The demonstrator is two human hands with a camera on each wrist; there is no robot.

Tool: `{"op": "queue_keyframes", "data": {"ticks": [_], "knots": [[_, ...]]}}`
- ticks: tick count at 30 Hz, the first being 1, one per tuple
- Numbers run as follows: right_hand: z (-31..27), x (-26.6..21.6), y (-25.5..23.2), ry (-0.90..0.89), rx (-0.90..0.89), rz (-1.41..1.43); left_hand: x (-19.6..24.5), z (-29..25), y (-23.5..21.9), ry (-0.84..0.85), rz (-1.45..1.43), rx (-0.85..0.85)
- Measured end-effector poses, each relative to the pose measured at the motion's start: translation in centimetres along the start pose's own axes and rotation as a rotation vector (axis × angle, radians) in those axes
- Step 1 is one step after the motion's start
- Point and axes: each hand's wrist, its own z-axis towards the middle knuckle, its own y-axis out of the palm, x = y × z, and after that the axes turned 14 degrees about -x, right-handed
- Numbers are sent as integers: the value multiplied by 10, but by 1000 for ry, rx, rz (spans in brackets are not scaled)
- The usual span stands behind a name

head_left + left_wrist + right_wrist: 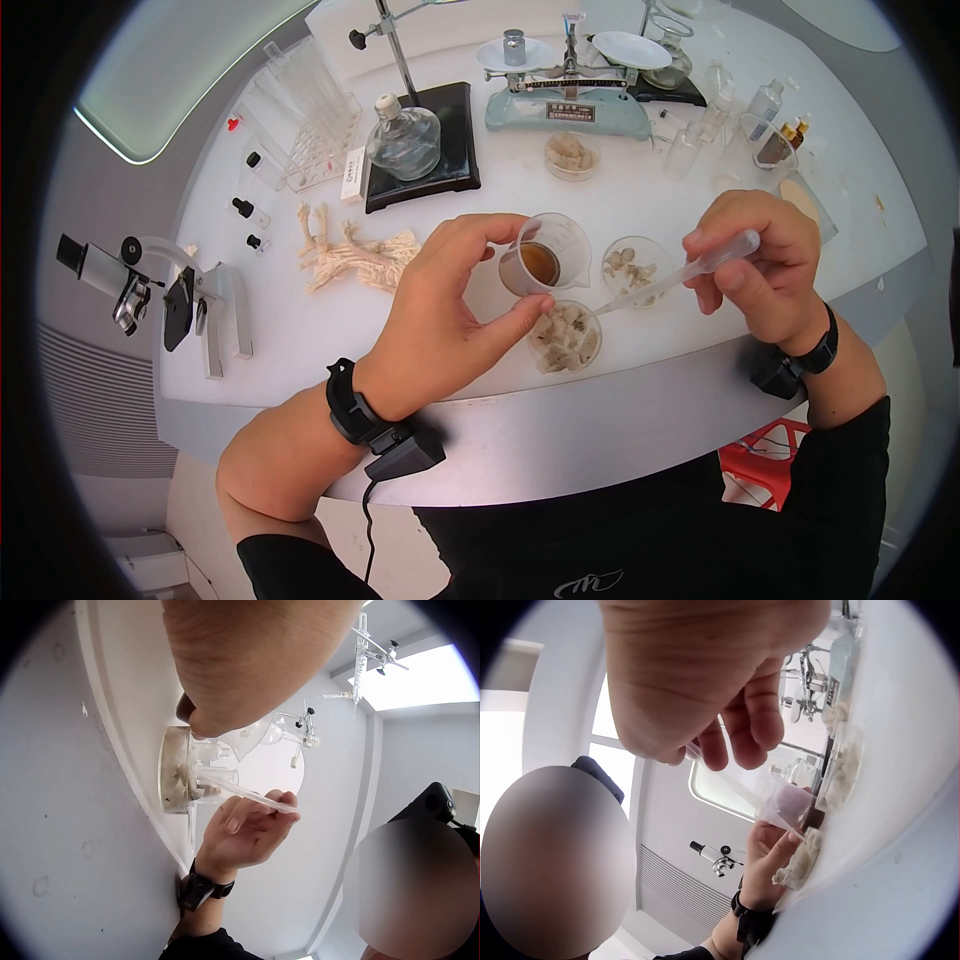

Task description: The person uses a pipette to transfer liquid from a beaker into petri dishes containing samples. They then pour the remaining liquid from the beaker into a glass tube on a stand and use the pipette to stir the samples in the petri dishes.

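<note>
My left hand (430,305) grips a small clear plastic beaker (568,240) between thumb and fingers; brown liquid shows inside and the beaker tilts. In my right hand (775,262) a plastic dropper (685,273) is pinched near its bulb. The dropper slants down to the left, its tip at the edge of a petri dish (599,348) of whitish cotton with dark specks. That dish stands near the table's front edge, just below the beaker. Close behind it is a second petri dish (640,242) holding pale pieces.
Behind the hands are a third dish (571,176) of cotton, a balance (570,112) and a glass alcohol lamp (403,145) on a stand base. A bundle of pale rope (350,255) and a microscope (205,295) lie left. Bottles (685,150) and a beaker of brown vials stand right.
</note>
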Motion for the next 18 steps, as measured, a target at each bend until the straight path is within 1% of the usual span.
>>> {"op": "queue_keyframes", "data": {"ticks": [1, 3, 4, 6, 7, 11, 13, 18], "knots": [[-2, 1, 0, 0, 0, -1, 0, 0, 0, -4, 5, -4], [-6, 5, -2, -16, 114, 111, 0, 0, -1, -4, 10, -4], [-6, 6, -1, -16, 114, 111, 0, 0, -1, -7, 15, -6], [-1, 8, -1, -75, 248, 169, 0, 0, -1, -2, 13, -6], [2, 7, 1, -68, 278, 191, 0, 1, -1, 2, 11, -6], [1, 14, 1, -4, 224, 143, -1, 1, 0, 2, 9, -5], [-1, 15, -1, 28, 139, 60, 0, 0, 0, -4, 10, -6], [0, 12, 1, -24, 176, 56, 1, 0, -1, -7, 3, -6]]}}
